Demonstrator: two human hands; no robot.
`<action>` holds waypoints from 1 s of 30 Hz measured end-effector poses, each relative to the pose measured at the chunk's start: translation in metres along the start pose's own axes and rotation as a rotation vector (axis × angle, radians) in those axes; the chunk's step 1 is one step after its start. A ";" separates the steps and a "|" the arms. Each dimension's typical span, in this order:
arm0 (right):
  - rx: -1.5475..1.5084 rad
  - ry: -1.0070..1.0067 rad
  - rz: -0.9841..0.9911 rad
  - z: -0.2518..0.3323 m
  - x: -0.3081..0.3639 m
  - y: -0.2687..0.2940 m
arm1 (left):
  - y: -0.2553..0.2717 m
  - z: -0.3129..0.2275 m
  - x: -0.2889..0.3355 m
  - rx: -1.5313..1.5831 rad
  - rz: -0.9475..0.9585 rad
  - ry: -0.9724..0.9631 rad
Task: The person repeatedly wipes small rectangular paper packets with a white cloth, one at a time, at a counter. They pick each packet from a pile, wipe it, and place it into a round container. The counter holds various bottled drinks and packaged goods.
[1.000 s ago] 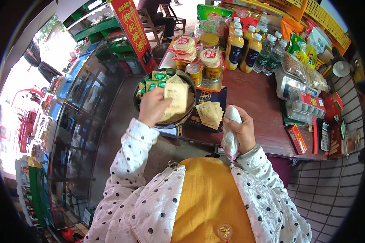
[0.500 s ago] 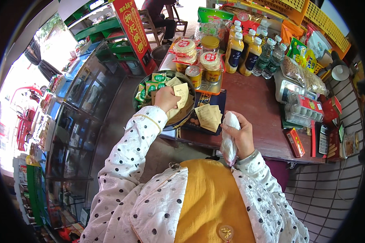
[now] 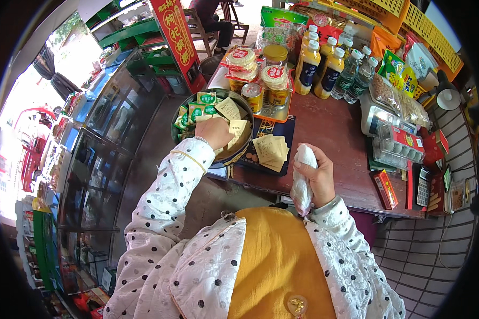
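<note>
My left hand [image 3: 214, 133] is down in a dark round bowl [image 3: 240, 153], its fingers closed at the edge of a tan paper packet [image 3: 239, 131]. More tan packets and several green-and-white wrapped packets [image 3: 197, 110] lie around it in the bowl. The fingertips are partly hidden. My right hand [image 3: 321, 178] grips a crumpled white bundle [image 3: 303, 181], soft and long; whether it is cloth or thin plastic I cannot tell. Between the hands, a small fanned stack of tan packets [image 3: 271, 151] rests on a dark blue printed sheet [image 3: 283, 130].
On the red-brown table [image 3: 340, 143] behind stand tins [image 3: 253, 97], stacked round packages and several bottles [image 3: 307, 66]. At right are a scale [image 3: 377, 118], clear egg cartons [image 3: 402, 139], a red box [image 3: 385, 190] and a calculator [image 3: 423, 186]. Glass display cases [image 3: 104, 143] line the left.
My left hand has dropped slightly lower and left in the bowl, and the tan packet at its fingers has sunk with it. My right hand keeps its hold on the white bundle, almost unmoved.
</note>
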State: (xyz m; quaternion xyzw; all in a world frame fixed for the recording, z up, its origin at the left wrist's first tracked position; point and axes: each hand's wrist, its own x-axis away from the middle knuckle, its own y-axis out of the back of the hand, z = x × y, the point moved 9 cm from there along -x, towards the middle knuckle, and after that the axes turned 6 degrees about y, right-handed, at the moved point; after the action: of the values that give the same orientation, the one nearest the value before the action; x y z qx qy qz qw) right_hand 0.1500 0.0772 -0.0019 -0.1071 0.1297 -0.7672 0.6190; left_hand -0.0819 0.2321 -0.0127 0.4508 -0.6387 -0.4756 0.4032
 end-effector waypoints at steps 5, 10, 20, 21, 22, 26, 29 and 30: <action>0.056 0.019 -0.025 0.004 -0.002 0.010 | 0.034 0.026 0.019 0.008 -0.106 -0.023; 0.050 -0.003 0.001 0.000 -0.003 0.008 | 0.033 0.068 0.017 -0.079 -0.159 0.063; 0.058 -0.025 -0.010 -0.004 -0.005 0.007 | 0.017 0.051 0.029 0.091 -0.149 0.080; 0.056 -0.025 -0.009 -0.005 -0.005 0.007 | 0.016 0.049 0.029 0.118 -0.111 0.075; 0.055 -0.023 -0.004 -0.006 -0.005 0.006 | 0.018 0.046 0.029 0.160 -0.127 0.057; 0.054 -0.025 0.003 -0.007 -0.005 0.003 | 0.012 0.043 0.022 0.291 -0.020 0.001; 0.071 -0.025 -0.004 -0.006 -0.004 0.003 | -0.002 0.047 0.015 0.296 0.031 -0.002; 0.079 -0.024 -0.007 -0.005 -0.004 0.003 | -0.005 0.049 0.015 0.286 0.023 0.002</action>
State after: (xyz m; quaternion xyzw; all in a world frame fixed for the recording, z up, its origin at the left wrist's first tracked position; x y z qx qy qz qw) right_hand 0.1518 0.0809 -0.0079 -0.0924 0.0914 -0.7726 0.6215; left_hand -0.1309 0.2291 -0.0266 0.4968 -0.7048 -0.3744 0.3409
